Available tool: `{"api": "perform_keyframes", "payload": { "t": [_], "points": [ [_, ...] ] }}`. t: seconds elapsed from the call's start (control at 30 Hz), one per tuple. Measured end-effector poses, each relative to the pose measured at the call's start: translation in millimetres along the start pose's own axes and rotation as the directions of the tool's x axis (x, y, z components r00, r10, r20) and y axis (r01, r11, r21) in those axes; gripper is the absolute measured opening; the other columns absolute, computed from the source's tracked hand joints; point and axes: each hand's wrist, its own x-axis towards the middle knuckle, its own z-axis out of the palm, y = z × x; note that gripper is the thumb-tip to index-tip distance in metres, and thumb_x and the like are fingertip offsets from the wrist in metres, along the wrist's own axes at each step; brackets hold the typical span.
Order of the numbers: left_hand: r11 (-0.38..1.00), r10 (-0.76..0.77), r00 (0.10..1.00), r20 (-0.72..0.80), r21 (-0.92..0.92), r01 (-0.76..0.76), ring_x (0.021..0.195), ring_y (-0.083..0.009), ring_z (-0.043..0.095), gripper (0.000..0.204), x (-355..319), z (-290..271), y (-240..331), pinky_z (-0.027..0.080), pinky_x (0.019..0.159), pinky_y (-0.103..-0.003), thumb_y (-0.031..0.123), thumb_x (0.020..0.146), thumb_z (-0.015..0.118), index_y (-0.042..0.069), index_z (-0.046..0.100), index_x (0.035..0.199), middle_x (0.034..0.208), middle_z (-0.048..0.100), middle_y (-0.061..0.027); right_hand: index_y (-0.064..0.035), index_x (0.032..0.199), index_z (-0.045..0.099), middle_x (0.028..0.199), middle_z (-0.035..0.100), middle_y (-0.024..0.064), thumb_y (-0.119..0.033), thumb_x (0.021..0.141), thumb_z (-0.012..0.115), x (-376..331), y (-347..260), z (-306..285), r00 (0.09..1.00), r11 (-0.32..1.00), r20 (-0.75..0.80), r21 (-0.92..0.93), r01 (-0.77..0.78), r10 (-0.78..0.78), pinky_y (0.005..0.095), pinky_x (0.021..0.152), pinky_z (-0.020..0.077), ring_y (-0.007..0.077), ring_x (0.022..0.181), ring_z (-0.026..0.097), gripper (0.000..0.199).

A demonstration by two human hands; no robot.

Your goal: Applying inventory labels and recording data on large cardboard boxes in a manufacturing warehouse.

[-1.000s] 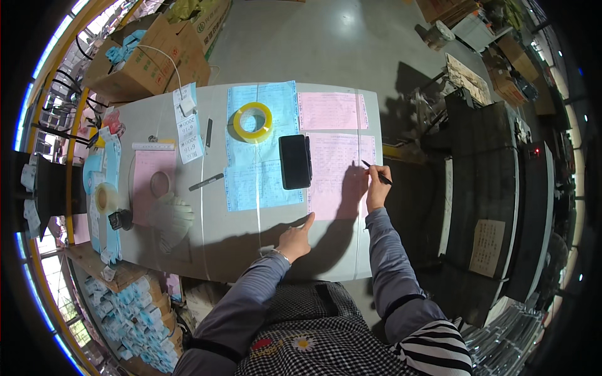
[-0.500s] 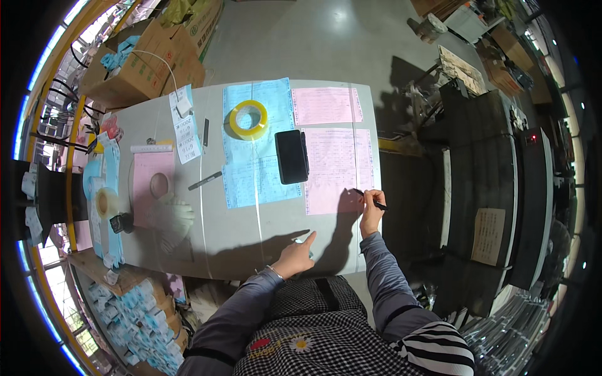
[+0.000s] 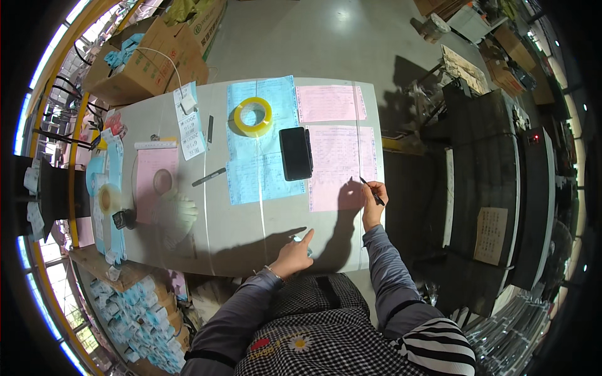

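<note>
My right hand (image 3: 374,199) grips a black pen (image 3: 378,198), its tip over the right edge of the lower pink printed sheet (image 3: 335,166). My left hand (image 3: 292,255) hovers by the near table edge, index finger stretched out and the other fingers curled round a small bluish thing I cannot make out. A black phone (image 3: 295,154) lies across the edges of the pink sheet and the blue printed sheets (image 3: 248,182). On the blue sheets rests a yellow-edged roll of clear tape (image 3: 268,118). A second pink sheet (image 3: 332,103) lies farther back.
Left on the table (image 3: 232,235) are a grey marker (image 3: 209,177), a white glove (image 3: 177,216), another pink sheet (image 3: 150,163), and a white label strip (image 3: 190,135). An open cardboard box (image 3: 144,62) stands beyond. Dark machinery (image 3: 483,188) stands to the right.
My right hand with the pen has risen slightly up the pink sheet's right edge, the pen now more steeply angled. My left hand keeps its pose; the whole view has shifted slightly.
</note>
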Motion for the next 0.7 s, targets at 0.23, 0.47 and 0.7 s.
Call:
{"api": "perform_keyframes", "payload": {
  "t": [0.23, 0.47, 0.7],
  "points": [
    [0.993, -0.041, 0.999, 0.035, -0.11, 0.044, 0.088, -0.0406, 0.066, 0.088, -3.3, -1.3, -5.5, 0.052, 0.08, -0.045, 0.019, 0.068, 0.064, 0.007, 0.031, 0.149, 0.091, 0.067, -0.0259, -0.0064, 0.092, 0.058, 0.079, 0.054, -0.0044, -0.004, 0.088, 0.067, -9.9, -1.5, 11.2, 0.999, 1.0, 0.035, -0.02, 0.008, -0.008, 0.02, 0.064, 0.0392, 0.0046, 0.07, 0.047, 0.01],
    [0.949, -0.014, 0.995, -0.099, -0.314, -0.018, 0.09, -0.0393, 0.065, 0.078, -13.2, 6.7, -38.5, 0.051, 0.081, -0.043, 0.026, 0.07, 0.066, 0.006, 0.043, 0.142, 0.093, 0.067, -0.0239, -0.0027, 0.098, 0.062, 0.086, 0.063, 0.0024, -0.005, 0.086, 0.066, -31.5, 0.8, 27.8, 0.968, 0.919, 0.248, -0.376, 0.12, -0.024, 0.0247, 0.071, 0.0467, 0.008, 0.078, 0.054, 0.013],
    [0.76, -0.107, 0.976, -0.19, -0.648, -0.042, 0.089, -0.0229, 0.064, 0.053, -34.9, 6.5, -57.8, 0.049, 0.078, -0.034, 0.019, 0.077, 0.072, 0.001, 0.055, 0.124, 0.096, 0.067, -0.0127, -0.0017, 0.111, 0.061, 0.097, 0.063, 0.0108, -0.002, 0.086, 0.065, -70.3, -10.4, 64.6, 0.787, 0.89, 0.617, -0.364, 0.273, 0.011, 0.0291, 0.081, 0.0496, 0.0199, 0.087, 0.062, 0.025]
  ]
}}
